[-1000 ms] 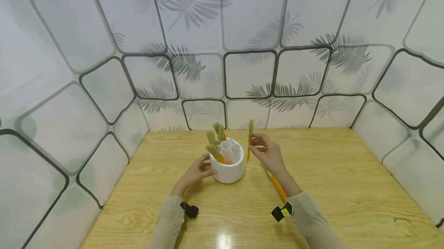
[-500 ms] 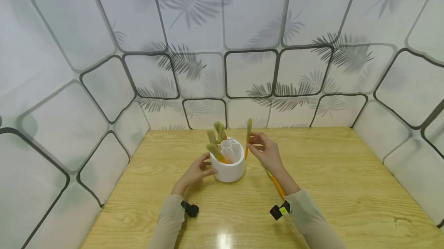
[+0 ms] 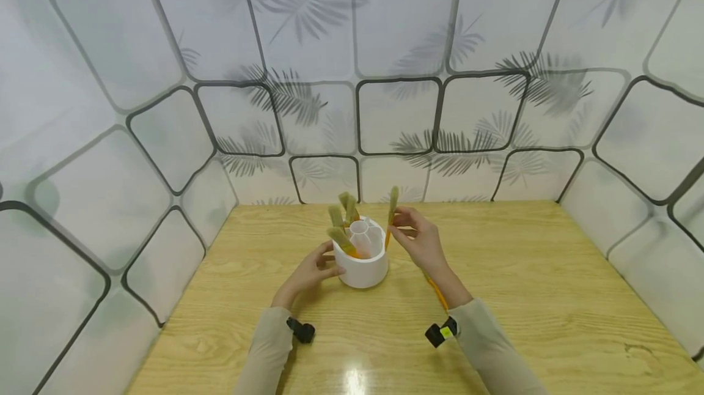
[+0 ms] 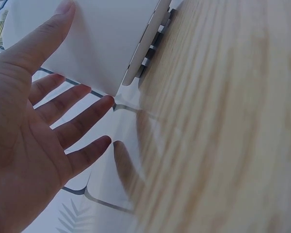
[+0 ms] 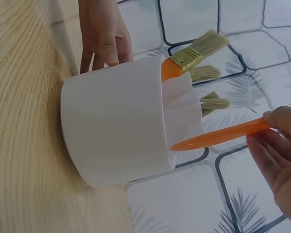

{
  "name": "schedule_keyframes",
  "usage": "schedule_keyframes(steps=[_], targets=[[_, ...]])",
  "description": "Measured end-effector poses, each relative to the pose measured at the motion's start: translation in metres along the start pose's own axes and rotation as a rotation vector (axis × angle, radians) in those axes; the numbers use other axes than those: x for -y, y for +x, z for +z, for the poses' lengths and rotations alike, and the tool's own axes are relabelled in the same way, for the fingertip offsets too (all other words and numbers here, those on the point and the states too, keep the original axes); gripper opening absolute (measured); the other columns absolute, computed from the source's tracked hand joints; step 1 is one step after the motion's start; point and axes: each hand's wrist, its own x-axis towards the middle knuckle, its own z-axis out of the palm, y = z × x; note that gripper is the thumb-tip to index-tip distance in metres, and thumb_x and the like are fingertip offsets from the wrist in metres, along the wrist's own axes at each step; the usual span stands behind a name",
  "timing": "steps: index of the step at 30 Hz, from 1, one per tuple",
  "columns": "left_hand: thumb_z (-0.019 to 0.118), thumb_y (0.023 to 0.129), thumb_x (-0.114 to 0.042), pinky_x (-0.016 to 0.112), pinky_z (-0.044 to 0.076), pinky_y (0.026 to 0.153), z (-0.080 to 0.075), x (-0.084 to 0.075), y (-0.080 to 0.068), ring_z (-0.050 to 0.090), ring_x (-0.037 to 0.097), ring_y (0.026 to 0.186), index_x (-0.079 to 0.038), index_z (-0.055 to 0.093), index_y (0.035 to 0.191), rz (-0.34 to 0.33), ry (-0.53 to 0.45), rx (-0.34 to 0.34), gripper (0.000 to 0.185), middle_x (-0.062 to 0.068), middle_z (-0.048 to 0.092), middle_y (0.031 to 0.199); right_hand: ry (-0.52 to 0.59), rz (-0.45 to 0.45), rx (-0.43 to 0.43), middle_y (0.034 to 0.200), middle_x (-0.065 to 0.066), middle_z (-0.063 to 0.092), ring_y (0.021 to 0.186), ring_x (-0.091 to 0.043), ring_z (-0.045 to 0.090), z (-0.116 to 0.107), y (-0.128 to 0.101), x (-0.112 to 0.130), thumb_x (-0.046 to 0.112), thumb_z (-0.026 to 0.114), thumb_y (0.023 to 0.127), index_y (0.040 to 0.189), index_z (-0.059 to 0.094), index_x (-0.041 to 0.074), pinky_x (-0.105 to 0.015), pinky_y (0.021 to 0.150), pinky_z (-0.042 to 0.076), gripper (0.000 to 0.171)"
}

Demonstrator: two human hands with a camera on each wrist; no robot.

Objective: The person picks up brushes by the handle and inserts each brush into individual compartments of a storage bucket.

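Note:
My right hand (image 3: 422, 244) pinches a paintbrush (image 3: 393, 204) with an orange handle and pale bristles. Its bristles point up, and in the right wrist view the handle's tip (image 5: 184, 145) is at the rim of a round white holder (image 3: 361, 273). Several similar paintbrushes (image 3: 341, 239) stand in the holder's left and back compartments. At the holder's left side, my left hand (image 3: 310, 274) rests its thumb against the wall, fingers loosely spread in the left wrist view. Another orange-handled paintbrush (image 3: 436, 291) lies on the table, partly hidden under my right forearm.
The wooden table (image 3: 528, 297) reaches back to a wall covering (image 3: 324, 120) with a leaf and frame pattern, which also closes in both sides. A round clear tube (image 3: 359, 228) stands in the holder's middle.
My right hand has moved a little left with the paintbrush, bringing its handle tip from beside the holder to its right rim. My left hand has stayed in place at the holder.

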Motion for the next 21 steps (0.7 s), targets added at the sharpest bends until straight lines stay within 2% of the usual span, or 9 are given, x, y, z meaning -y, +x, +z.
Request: schedule_keyframes(steps=[9,14,21], targets=[[0.074,0.078,-0.036,0.047,0.040,0.102,-0.0002,0.0006,0.0000,0.047,0.031,0.124,-0.017,0.031,0.144,-0.004,-0.021,0.002,0.081,0.008,0.039,0.143,0.007,-0.012,0.002,0.092,-0.023,0.066,0.087,-0.035,0.064,0.0041,-0.0004,0.0014,-0.005,0.066,0.081,0.109,0.058,-0.008,-0.043,0.071,0.057,0.030],[0.074,0.078,-0.035,0.046,0.041,0.102,-0.0003,0.0003,0.0001,0.047,0.031,0.124,-0.017,0.032,0.144,-0.006,-0.022,0.003,0.080,0.008,0.040,0.143,-0.009,-0.013,0.005,0.092,-0.022,0.066,0.086,-0.034,0.065,0.0061,-0.0013,0.0007,-0.005,0.066,0.081,0.110,0.058,-0.007,-0.040,0.071,0.057,0.029],[0.073,0.081,-0.028,0.047,0.041,0.102,-0.0001,-0.0004,-0.0004,0.046,0.033,0.124,-0.013,0.031,0.144,0.002,-0.027,0.005,0.077,0.012,0.038,0.144,0.015,-0.028,0.018,0.091,-0.023,0.066,0.085,-0.035,0.065,0.0086,-0.0003,-0.0015,-0.007,0.066,0.081,0.108,0.059,-0.008,-0.040,0.070,0.057,0.028]])
